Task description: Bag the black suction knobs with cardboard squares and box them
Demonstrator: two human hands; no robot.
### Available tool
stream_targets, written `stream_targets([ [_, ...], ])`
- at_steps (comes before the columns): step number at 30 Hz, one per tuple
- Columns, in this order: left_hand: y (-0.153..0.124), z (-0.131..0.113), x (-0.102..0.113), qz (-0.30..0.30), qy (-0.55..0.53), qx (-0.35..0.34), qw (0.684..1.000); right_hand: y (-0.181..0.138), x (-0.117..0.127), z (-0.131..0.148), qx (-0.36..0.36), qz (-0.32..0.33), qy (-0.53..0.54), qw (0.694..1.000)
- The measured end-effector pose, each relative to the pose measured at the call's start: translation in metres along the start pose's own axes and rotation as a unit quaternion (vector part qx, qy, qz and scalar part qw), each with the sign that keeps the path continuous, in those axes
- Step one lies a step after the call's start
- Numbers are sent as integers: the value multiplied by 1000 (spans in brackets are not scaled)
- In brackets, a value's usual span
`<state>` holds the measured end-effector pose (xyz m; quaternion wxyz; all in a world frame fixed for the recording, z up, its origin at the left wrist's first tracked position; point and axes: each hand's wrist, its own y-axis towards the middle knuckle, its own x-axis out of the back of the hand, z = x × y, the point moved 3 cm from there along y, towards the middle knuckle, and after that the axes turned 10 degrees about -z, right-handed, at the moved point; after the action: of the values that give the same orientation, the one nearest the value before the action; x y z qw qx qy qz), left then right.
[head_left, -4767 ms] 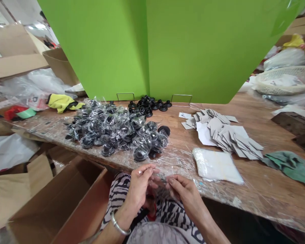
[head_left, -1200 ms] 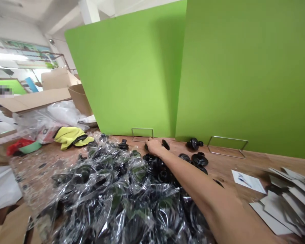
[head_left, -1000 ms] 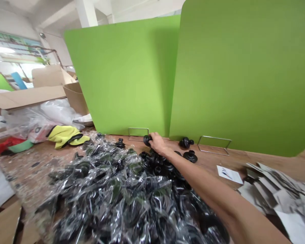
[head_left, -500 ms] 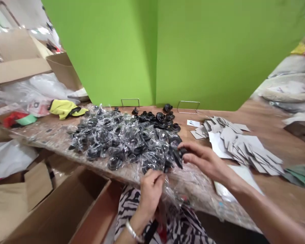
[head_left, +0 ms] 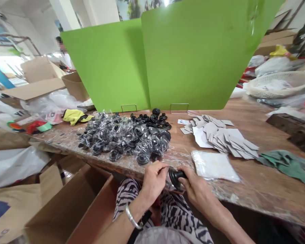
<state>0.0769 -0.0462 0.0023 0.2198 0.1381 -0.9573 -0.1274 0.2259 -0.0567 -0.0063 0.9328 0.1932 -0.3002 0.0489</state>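
Right hand, grip closed on one black rubber cup; left hand half-curled just beside it, hold unclear; one bagged heap at 11 o'clock.

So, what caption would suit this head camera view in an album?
Right hand holds a black suction cup beside the left hand, near a heap of bagged cups.

Suction cup: black rubber suction cup, underside hidden behind the fingers of the right hand.
Pinch: anything between the fingertips of the left hand, too small to tell.
Pile: clear plastic bags, contents blurred by glare, lower layers covered.
Note: small white card, print too small to read.
Floor: cardboard box, lower corner cut off by the bottom edge.
Background: person, head pixelated.
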Motion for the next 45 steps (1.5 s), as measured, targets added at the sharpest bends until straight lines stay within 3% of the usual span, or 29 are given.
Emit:
stream_targets([
  [5,-11,-4,-12,-26,2,-47,999,-7,-4,-5,58,-135,-126,981],
  [9,-27,4,-23,-34,18,-42,998,-12,-18,-10,95,-219,-276,931],
  [11,-36,11,-30,-11,16,-20,1000,-15,-28,-14,97,-243,-347,901],
  [13,-39,18,-35,2,7,0,1000,-14,-37,-18,81,-229,-375,894],
  [19,-17,35,-32,-75,24,20,997,3,-37,-30,-96,-11,-262,960],
  [22,-8,34,-28,-63,26,4,998,11,-23,-31,-159,43,-134,977],
  [25,-5,30,-25,-47,34,-21,998,15,-12,-30,-176,10,16,984],
  [29,4,20,-23,-30,27,-41,998,18,-3,-21,-164,-140,10,976],
  [34,47,-8,-9,-18,-54,20,998,28,0,-19,-199,-62,131,969],
  [37,85,-27,18,-100,-89,-62,989,39,28,-44,-171,-137,21,975],
  [40,111,-30,51,-225,37,-221,948,49,56,-82,-162,-178,-215,946],
  [42,114,-20,62,-244,166,-283,913,53,65,-102,-172,-154,-285,930],
  [45,93,0,61,-236,274,-308,880,52,65,-109,-161,-132,-297,932],
])
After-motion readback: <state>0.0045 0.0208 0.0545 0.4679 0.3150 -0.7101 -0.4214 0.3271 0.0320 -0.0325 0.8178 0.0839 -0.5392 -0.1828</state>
